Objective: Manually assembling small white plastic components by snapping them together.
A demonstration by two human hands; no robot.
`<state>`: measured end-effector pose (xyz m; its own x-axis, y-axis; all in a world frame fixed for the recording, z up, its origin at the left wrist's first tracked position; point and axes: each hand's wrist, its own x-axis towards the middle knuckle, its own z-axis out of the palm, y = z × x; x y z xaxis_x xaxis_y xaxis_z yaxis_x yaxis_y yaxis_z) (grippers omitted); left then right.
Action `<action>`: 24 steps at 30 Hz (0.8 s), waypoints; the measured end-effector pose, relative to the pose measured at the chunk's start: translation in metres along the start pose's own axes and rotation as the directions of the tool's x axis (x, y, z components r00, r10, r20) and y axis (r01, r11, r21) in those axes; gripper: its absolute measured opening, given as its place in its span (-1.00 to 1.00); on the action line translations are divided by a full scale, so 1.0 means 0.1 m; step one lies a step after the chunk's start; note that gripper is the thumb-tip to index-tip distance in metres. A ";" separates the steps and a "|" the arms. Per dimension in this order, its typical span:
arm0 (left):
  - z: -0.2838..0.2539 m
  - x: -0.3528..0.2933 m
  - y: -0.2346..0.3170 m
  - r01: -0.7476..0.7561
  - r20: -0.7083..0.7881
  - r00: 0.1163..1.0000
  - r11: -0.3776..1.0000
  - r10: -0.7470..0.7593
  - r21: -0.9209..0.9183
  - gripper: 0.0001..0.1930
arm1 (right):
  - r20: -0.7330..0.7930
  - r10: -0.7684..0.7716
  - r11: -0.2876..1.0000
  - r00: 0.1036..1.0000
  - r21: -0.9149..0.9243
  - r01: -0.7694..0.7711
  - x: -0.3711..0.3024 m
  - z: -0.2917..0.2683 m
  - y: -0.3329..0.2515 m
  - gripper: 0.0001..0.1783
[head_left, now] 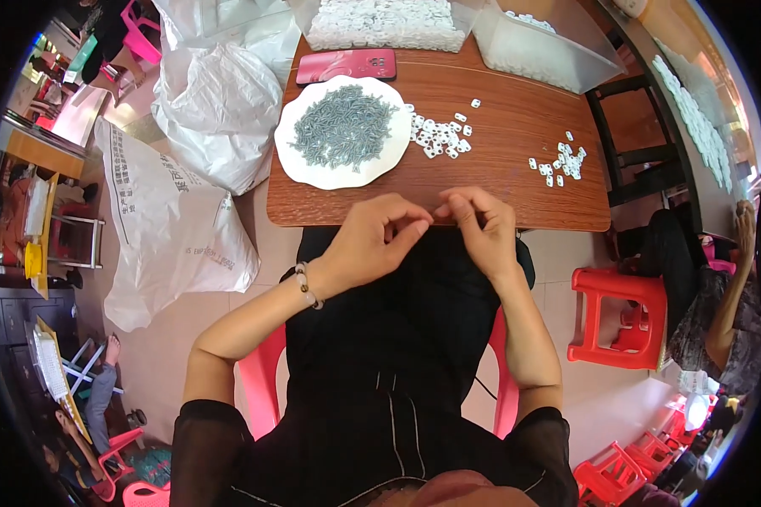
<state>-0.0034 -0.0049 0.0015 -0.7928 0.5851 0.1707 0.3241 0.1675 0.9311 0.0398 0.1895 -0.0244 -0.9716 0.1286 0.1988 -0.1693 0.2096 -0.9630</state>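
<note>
My left hand [379, 239] and my right hand [484, 226] meet at the table's near edge, fingertips almost touching. Thumb and forefinger are pinched together on each; whatever lies between them is too small to make out. A white scalloped plate [309, 173] stands on the left, heaped with small grey metal pins or screws [344, 127]. Right of the plate, beyond my hands, lies a loose pile of small white plastic pieces with dark holes [438, 135]. Farther right is a smaller group of similar white pieces [566, 163].
The brown wooden table [499, 182] carries a red phone [347, 66] behind the plate. Two clear bins, a full one [385, 38] and another [533, 63], stand at the back. White sacks [173, 228] lean at the left. A red stool [621, 317] and a seated person [719, 329] are at right.
</note>
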 end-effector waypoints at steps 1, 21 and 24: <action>0.01 -0.04 -0.04 0.001 -0.006 1.000 1.000 -0.001 -0.004 -0.89 | -0.043 0.010 0.999 0.999 -0.048 -0.012 0.03 -0.02 -0.01 -0.85; -0.03 -0.12 -0.11 0.172 0.086 0.984 0.966 -0.158 -0.191 -0.85 | 0.172 -0.291 0.670 0.941 -0.666 0.329 1.11 -0.07 -0.01 -0.70; -0.01 -0.15 -0.15 0.183 0.095 0.982 0.957 -0.165 -0.225 -0.85 | 0.234 -0.299 0.618 0.925 -0.691 0.375 1.29 0.02 0.05 -0.65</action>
<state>0.0025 -0.0171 -0.0146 -0.7824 0.6225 -0.0169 0.0489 0.0884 0.9949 -0.0868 0.2051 -0.0040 -0.8870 -0.1707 0.4291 -0.3544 0.8474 -0.3954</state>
